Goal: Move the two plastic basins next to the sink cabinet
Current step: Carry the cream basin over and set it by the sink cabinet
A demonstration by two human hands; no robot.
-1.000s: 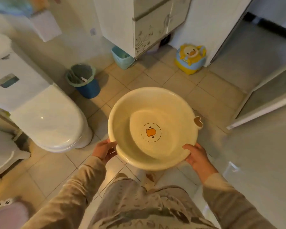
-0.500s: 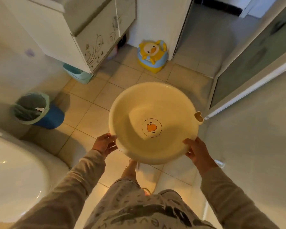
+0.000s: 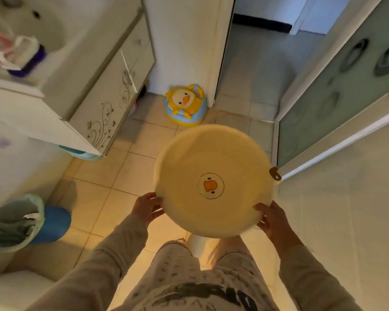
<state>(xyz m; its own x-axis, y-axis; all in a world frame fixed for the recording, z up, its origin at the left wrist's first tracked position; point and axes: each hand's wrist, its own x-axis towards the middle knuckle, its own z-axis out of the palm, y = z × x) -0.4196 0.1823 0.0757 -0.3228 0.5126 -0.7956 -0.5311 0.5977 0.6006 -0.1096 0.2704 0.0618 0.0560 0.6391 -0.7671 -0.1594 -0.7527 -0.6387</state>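
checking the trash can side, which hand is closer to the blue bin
Left. The left hand grips the basin rim on the side toward the blue bin; the right hand grips the far rim.

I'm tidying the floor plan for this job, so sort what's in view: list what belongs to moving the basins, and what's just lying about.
Belongs to the job:
yellow duck-print basin, held by left hand and right hand
sink cabinet
teal basin, partly hidden beside the cabinet

Just lying about:
duck potty
blue waste bin
glass door
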